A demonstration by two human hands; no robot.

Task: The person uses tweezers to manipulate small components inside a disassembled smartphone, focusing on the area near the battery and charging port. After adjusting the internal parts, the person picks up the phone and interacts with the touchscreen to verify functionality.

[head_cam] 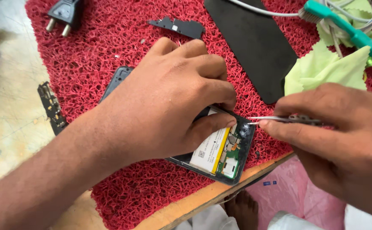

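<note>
An opened phone (pixel 230 159) lies on a red looped mat (pixel 109 55), its white and yellow battery (pixel 211 149) and green circuit board (pixel 232 158) showing. My left hand (pixel 169 98) presses down on the phone, covering most of it, with the thumb on the battery. My right hand (pixel 339 136) pinches metal tweezers (pixel 275 119) whose tips sit at the phone's upper right edge.
A black back cover (pixel 258 47) lies beyond the phone, next to a yellow-green cloth (pixel 326 68) and a teal toothbrush (pixel 347 30). A black plastic piece (pixel 179 26), a black plug (pixel 64 15) and a narrow circuit strip (pixel 52 106) lie around the mat. The table's wooden edge (pixel 220 191) runs close below the phone.
</note>
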